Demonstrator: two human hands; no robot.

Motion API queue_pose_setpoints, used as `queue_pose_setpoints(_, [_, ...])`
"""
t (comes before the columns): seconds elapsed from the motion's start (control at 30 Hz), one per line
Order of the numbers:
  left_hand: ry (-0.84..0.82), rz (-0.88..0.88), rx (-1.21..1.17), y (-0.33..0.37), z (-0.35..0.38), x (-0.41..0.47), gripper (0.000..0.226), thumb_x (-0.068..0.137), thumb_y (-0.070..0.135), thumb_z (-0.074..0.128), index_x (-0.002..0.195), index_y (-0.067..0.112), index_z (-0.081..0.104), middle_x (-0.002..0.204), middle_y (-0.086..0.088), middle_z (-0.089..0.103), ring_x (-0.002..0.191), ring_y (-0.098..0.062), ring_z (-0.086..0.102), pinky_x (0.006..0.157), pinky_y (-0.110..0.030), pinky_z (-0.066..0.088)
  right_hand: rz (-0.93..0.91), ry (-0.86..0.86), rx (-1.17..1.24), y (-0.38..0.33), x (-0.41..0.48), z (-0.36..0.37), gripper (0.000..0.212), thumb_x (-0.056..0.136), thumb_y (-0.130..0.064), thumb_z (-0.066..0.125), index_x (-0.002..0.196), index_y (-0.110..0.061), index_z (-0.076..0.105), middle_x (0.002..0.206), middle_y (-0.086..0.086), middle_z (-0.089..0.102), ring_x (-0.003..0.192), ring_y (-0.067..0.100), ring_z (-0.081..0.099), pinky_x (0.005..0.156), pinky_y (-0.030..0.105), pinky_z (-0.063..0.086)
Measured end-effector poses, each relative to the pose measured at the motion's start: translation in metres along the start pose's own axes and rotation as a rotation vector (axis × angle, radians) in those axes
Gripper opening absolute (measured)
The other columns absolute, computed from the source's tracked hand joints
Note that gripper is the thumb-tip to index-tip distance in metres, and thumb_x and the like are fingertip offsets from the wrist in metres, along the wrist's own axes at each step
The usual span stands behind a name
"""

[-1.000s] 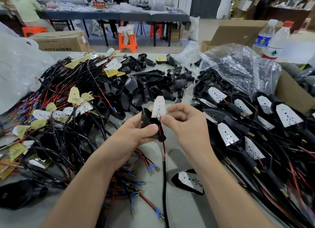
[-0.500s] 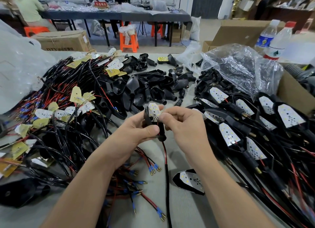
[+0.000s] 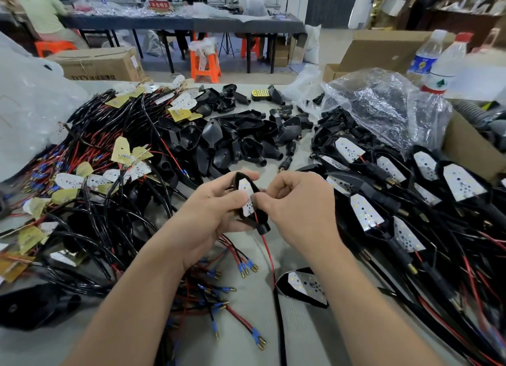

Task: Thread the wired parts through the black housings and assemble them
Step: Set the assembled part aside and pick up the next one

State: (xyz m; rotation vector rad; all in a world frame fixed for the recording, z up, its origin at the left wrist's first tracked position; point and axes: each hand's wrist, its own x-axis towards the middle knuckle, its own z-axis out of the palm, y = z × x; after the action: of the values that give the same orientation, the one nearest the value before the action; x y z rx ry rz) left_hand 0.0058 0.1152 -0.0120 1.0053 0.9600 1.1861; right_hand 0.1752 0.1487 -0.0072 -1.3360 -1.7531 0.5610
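My left hand point(image 3: 216, 209) grips a black housing point(image 3: 262, 223) at the centre of the table. A white LED board point(image 3: 246, 197) lies inside the housing's open face. My right hand point(image 3: 298, 204) has its fingers curled and pinches the board against the housing from the right. A red wire point(image 3: 267, 249) runs out of the housing's narrow stem and hangs down over the table. Several empty black housings point(image 3: 235, 141) lie heaped behind my hands. A tangle of wired boards point(image 3: 104, 174) covers the left side.
Assembled units point(image 3: 383, 201) with white boards lie in rows at the right; one more point(image 3: 304, 286) lies near my right forearm. A clear plastic bag point(image 3: 383, 105), two water bottles point(image 3: 438, 67) and cardboard boxes point(image 3: 471, 152) stand at the back right. People work at far tables.
The white board stood above the housing a second ago; it now sits down inside the housing. Both hands have stayed close together at the table's centre.
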Motion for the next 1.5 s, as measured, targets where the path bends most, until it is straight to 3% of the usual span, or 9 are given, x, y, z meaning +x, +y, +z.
queue_pose_setpoints(0.17, [0.374,0.032,-0.016,0.001,-0.004,0.008,0.035,0.097,-0.006,0.043,0.106,0.014,0.071,0.109,-0.015,0.077,0.095,-0.029,0.076,0.069,-0.044,0.066,0.074,-0.009,0.207,-0.001,0.003,-0.004,0.013,0.079,-0.035,0.078,0.074,-0.027,0.069,0.049,-0.007,0.048,0.045,0.007,0.04,0.05,0.02,0.033])
queue_pose_setpoints(0.43, [0.746,0.265,-0.59,0.024,-0.042,0.006,0.01,0.104,0.001,0.049,0.112,0.0,0.055,0.081,-0.012,0.072,0.084,-0.028,0.075,0.066,-0.036,0.064,0.077,-0.487,0.002,-0.006,-0.003,-0.018,0.024,0.071,-0.062,0.078,0.084,-0.042,0.076,0.043,-0.016,0.05,0.042,0.002,0.045,0.046,0.011,0.036])
queue_pose_setpoints(0.53, [0.797,0.324,-0.692,0.029,-0.047,0.001,0.008,0.104,0.0,0.051,0.098,0.0,0.055,0.07,-0.011,0.069,0.062,-0.019,0.074,0.066,-0.037,0.064,0.05,-0.517,-0.157,-0.011,-0.004,-0.017,0.018,0.071,-0.056,0.081,0.075,-0.04,0.073,0.045,-0.015,0.053,0.048,-0.001,0.051,0.048,0.011,0.036])
queue_pose_setpoints(0.63, [0.843,0.329,-0.711,0.031,-0.05,-0.001,0.009,0.104,0.0,0.051,0.095,0.001,0.055,0.076,-0.013,0.067,0.069,-0.023,0.076,0.068,-0.038,0.065,0.028,-0.541,-0.175,-0.014,-0.004,-0.017,0.021,0.079,-0.038,0.078,0.06,-0.033,0.069,0.042,-0.012,0.048,0.045,0.002,0.048,0.048,0.012,0.036])
queue_pose_setpoints(0.9, [0.751,0.287,-0.322,0.024,-0.048,-0.001,0.029,0.104,-0.001,0.044,0.119,0.013,0.064,0.096,-0.011,0.07,0.07,-0.015,0.074,0.069,-0.036,0.064,-0.021,-0.121,-0.351,-0.016,0.01,-0.006,0.009,0.091,-0.023,0.058,0.086,-0.03,0.061,0.06,-0.006,0.049,0.069,0.023,0.047,0.066,0.035,0.042])
queue_pose_setpoints(1.0, [0.745,0.3,-0.177,0.022,-0.042,0.001,0.035,0.102,-0.001,0.046,0.109,0.023,0.071,0.118,-0.027,0.063,0.096,-0.029,0.07,0.071,-0.037,0.064,-0.08,-0.004,-0.475,-0.023,0.017,-0.001,0.011,0.091,-0.018,0.055,0.089,-0.024,0.063,0.065,-0.002,0.057,0.067,0.03,0.047,0.057,0.036,0.03])
queue_pose_setpoints(1.13, [0.726,0.311,-0.357,0.022,-0.04,0.0,0.024,0.103,0.001,0.046,0.111,0.012,0.065,0.086,-0.011,0.067,0.079,-0.022,0.067,0.071,-0.037,0.064,-0.044,0.023,-0.566,-0.033,0.026,-0.002,0.015,0.085,-0.013,0.057,0.087,-0.025,0.066,0.061,-0.004,0.052,0.064,0.028,0.044,0.052,0.033,0.023])
queue_pose_setpoints(1.33, [0.778,0.334,-0.674,0.025,-0.046,0.001,0.009,0.103,0.001,0.05,0.11,0.002,0.056,0.074,-0.008,0.06,0.066,-0.015,0.059,0.07,-0.035,0.064,-0.03,-0.032,-0.38,-0.039,0.038,0.001,0.027,0.095,-0.022,0.049,0.104,-0.029,0.074,0.085,-0.001,0.073,0.078,0.027,0.059,0.068,0.033,0.035])
queue_pose_setpoints(1.5, [0.809,0.306,-0.603,0.023,-0.049,0.003,0.017,0.102,-0.002,0.049,0.116,-0.002,0.059,0.094,-0.013,0.071,0.089,-0.024,0.074,0.073,-0.034,0.065,0.134,0.093,0.625,-0.057,0.044,-0.004,0.026,0.096,-0.005,0.057,0.09,-0.017,0.08,0.078,-0.003,0.074,0.075,0.014,0.071,0.074,0.034,0.062])
